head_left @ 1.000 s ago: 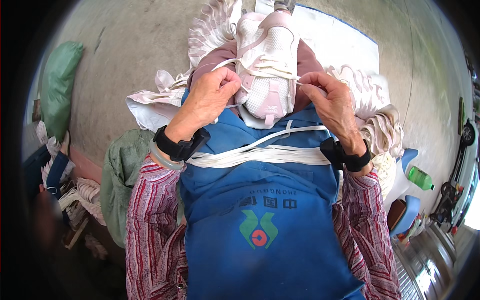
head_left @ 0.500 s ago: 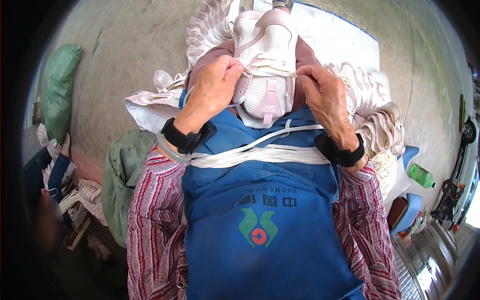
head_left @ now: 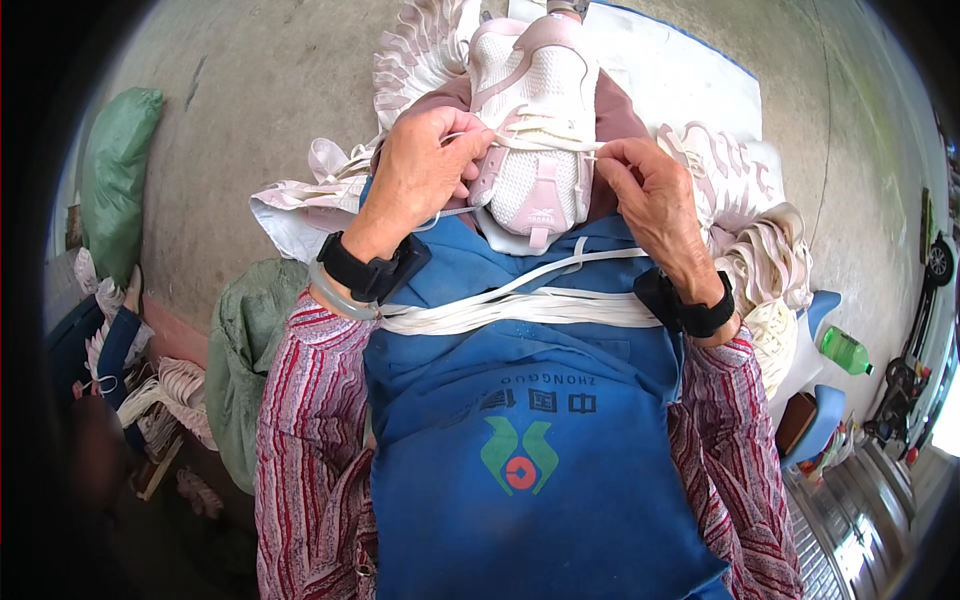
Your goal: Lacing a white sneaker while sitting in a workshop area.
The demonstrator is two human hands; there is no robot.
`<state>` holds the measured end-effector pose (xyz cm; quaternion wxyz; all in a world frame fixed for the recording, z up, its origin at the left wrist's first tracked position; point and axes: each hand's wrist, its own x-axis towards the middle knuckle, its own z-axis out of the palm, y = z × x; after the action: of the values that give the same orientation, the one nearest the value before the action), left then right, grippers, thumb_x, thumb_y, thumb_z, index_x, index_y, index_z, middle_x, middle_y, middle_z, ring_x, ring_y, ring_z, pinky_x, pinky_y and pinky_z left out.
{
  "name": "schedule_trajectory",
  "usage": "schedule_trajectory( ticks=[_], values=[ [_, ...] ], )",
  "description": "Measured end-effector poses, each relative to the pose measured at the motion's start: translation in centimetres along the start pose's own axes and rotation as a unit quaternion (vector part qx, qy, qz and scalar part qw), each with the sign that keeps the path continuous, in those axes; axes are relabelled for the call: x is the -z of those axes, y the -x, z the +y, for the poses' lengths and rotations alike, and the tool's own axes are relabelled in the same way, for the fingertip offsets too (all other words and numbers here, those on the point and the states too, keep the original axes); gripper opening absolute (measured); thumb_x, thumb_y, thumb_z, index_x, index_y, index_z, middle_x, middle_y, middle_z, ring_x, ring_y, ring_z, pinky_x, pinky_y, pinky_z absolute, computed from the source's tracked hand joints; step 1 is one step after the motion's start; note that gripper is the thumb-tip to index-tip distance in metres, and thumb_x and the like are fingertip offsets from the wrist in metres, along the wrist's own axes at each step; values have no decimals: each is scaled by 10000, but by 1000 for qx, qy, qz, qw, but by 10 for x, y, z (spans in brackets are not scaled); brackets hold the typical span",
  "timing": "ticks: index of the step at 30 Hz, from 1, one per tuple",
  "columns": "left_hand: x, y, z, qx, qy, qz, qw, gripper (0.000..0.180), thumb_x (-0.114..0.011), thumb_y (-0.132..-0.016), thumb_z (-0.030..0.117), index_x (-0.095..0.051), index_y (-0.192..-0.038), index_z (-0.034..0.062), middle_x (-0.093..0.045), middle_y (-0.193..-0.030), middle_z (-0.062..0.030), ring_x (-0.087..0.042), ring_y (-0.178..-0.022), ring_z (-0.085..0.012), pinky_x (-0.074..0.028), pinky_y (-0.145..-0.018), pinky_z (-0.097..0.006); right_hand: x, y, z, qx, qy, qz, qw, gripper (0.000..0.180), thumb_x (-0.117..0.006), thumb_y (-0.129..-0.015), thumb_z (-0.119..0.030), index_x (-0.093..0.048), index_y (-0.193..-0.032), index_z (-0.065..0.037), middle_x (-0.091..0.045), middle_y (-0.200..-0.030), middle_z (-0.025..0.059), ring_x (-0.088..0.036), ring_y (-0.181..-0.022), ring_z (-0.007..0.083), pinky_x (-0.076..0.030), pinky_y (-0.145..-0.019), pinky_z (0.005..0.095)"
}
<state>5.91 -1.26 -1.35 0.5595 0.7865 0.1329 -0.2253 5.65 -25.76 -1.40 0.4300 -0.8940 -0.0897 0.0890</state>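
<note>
A white and pink shoe upper (head_left: 533, 80) lies between my knees, with its pink-tabbed tongue (head_left: 540, 205) toward me. White lacing (head_left: 545, 130) crosses its lower part. At its left edge my left hand (head_left: 428, 165) pinches one end of the shoelace between thumb and forefinger. On the opposite edge my right hand (head_left: 650, 185) pinches the other stretch of lace, drawn out flat to the right. A bundle of loose white shoelaces (head_left: 520, 312) lies across the blue apron (head_left: 530, 400) on my lap.
Rows of stacked shoe uppers stand at left (head_left: 415, 70) and right (head_left: 725, 170). A green sack (head_left: 122, 185) is at far left, another greenish sack (head_left: 250, 360) nearer. To the right are a green bottle (head_left: 845, 350) and a blue chair (head_left: 815, 425).
My left hand has shifted slightly, its lower fingers now more visible below the pinch. My right hand has moved slightly right, still holding the lace.
</note>
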Motion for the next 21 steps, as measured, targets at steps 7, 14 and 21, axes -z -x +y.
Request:
schedule_trajectory(
  ticks=[7,14,21],
  values=[
    [5,-2,-6,16,37,-25,999,217,-650,-907,208,-652,-959,-3,-626,-760,-1,-574,-595,-62,-514,-527,-199,2,-2,-5,14,13,-24,1000,107,-605,-859,-76,-658,-896,9,-637,-816,155,-626,-726,306,-501,-673,359],
    [6,-3,-1,-62,-76,-3,995,219,-655,-906,212,-658,-924,-7,-619,-709,-2,-561,-566,-51,-494,-507,-196,-1,-9,-13,133,114,-18,984,108,-601,-854,-77,-659,-882,9,-626,-790,166,-615,-705,327,-501,-658,377],
    [7,0,10,-19,-74,-34,997,212,-654,-902,211,-663,-908,-2,-626,-689,-20,-568,-553,-61,-483,-484,-219,4,-10,-11,-142,-84,-81,983,170,-629,-852,-144,-677,-890,15,-670,-779,176,-646,-667,295,-508,-632,336]
  ],
)
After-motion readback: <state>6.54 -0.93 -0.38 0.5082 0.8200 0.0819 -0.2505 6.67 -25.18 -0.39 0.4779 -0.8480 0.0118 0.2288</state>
